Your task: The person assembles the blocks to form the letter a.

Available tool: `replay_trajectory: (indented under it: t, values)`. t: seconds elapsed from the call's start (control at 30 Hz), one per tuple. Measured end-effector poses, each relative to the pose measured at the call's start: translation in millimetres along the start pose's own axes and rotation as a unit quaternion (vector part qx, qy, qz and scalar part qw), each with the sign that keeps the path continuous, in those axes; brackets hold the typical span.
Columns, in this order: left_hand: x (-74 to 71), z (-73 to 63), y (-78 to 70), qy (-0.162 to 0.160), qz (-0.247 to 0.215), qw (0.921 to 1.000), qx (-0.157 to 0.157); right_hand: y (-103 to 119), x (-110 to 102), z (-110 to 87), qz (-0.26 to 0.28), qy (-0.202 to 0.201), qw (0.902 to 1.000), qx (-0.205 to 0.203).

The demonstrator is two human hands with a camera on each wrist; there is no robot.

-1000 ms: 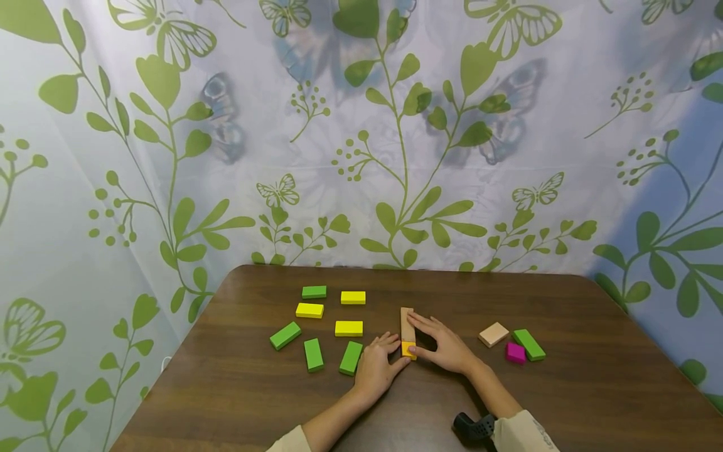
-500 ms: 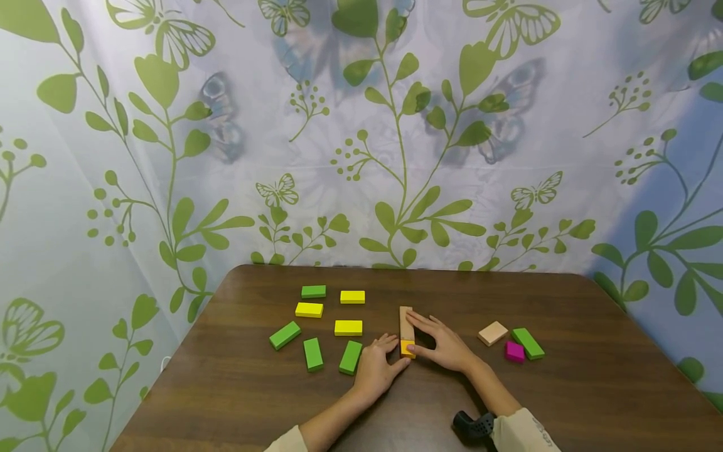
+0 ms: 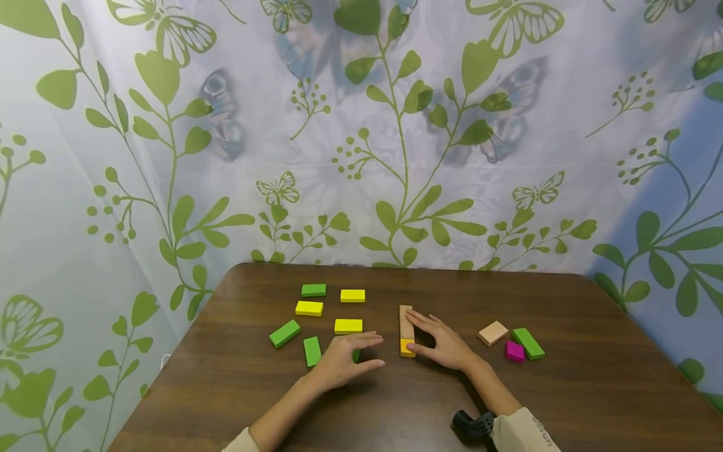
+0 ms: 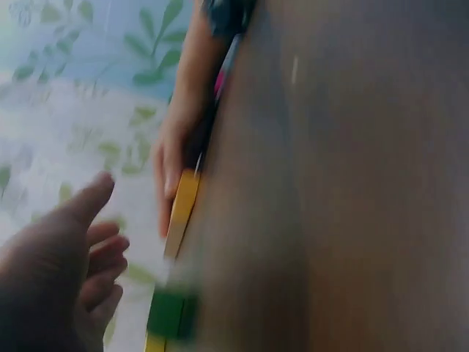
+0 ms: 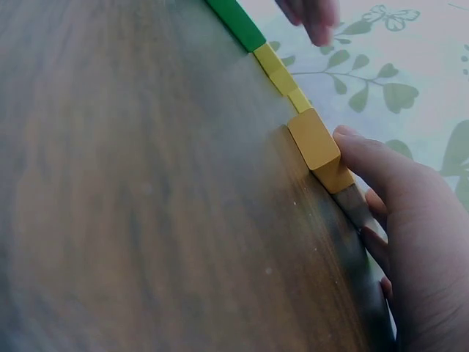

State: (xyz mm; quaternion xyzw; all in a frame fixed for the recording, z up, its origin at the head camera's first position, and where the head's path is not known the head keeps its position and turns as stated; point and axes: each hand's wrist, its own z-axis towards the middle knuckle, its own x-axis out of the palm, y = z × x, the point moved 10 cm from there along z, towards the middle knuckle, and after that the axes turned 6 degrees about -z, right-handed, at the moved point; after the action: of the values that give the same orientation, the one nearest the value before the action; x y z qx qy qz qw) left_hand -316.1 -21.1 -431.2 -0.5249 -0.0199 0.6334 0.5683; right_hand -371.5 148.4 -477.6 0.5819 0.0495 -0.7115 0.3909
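Observation:
My right hand (image 3: 446,344) rests beside a short row of two blocks. Its thumb touches the orange block (image 3: 407,348), and its fingertips lie at the plain wooden block (image 3: 406,321) just beyond. The right wrist view has the thumb at the edge of the same orange block (image 5: 315,139). To the left, my left hand (image 3: 341,363) is raised with fingers extended and nothing in its grasp. It partly hides a green block (image 3: 356,356) below it. In the left wrist view, the left hand (image 4: 66,271) appears apart from a blurred green block (image 4: 172,314).
Left of the hands lie several loose blocks, among them a yellow block (image 3: 348,326) and a green block (image 3: 285,334). Towards the right are a plain block (image 3: 493,333), a magenta block (image 3: 515,351) and a green block (image 3: 528,344). A patterned curtain (image 3: 361,157) hangs behind the table (image 3: 226,402).
My left hand has come away from the orange block and moved left, now over the nearest green block. The right hand and the two-block row have stayed in place.

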Motion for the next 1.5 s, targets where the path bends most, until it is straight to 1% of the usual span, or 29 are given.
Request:
replay_trajectory:
  t: [0.1,0.23,0.3,0.4,0.53,0.7,0.83,0.9,1.0,1.17,1.3,1.43,1.5]
  values:
    - [-14.0,-11.9,13.6,0.016,0.002,0.9999,0.004,-0.5,0.5,0.6,0.0,-0.001,1.0,-0.006]
    - [-25.3,-26.0,32.6,0.029,0.001,0.9995,-0.014,-0.5,0.3,0.7,-0.003,-0.004,0.9999,-0.011]
    - [-26.9,-29.9,39.2,0.037,0.004,0.9991,-0.019,-0.5,0.1,0.4,-0.003,-0.004,0.9999,-0.01]
    - [-26.0,-32.1,45.1,0.05,0.007,0.9985,-0.022,0.2,-0.3,0.3,0.001,-0.004,0.9999,-0.011]
    - [-21.9,-32.1,47.6,0.075,0.028,0.9964,-0.028,1.6,-0.9,0.3,0.002,-0.003,0.9999,-0.013]
    - [-18.6,-31.3,46.4,0.099,0.051,0.9931,-0.036,2.7,-1.5,0.0,0.002,-0.001,0.9999,-0.017]
    - [-18.5,-31.0,44.6,0.098,0.06,0.9925,-0.042,2.4,-1.1,-0.3,0.003,-0.001,0.9999,-0.017]
    - [-17.9,-30.0,41.8,0.092,0.064,0.9928,-0.043,2.1,-0.6,-0.5,0.003,-0.002,0.9998,-0.018]
    - [-13.1,-26.8,33.4,0.082,0.055,0.9942,-0.044,1.4,0.5,-0.7,0.002,-0.001,0.9998,-0.019]
    - [4.2,-18.6,15.2,0.062,0.035,0.9964,-0.046,-0.2,1.9,-0.9,0.001,0.001,0.9999,-0.017]
    - [18.0,-11.0,3.6,0.04,0.031,0.9975,-0.049,-0.8,1.6,-1.1,0.004,0.003,0.9999,-0.011]
    - [28.4,-3.6,-2.9,0.023,0.038,0.9979,-0.047,-0.5,1.1,-1.0,0.006,0.003,0.9999,-0.008]
    - [32.9,-1.3,-4.5,0.019,0.047,0.9977,-0.046,0.5,0.8,-0.8,0.009,0.002,0.9999,-0.011]
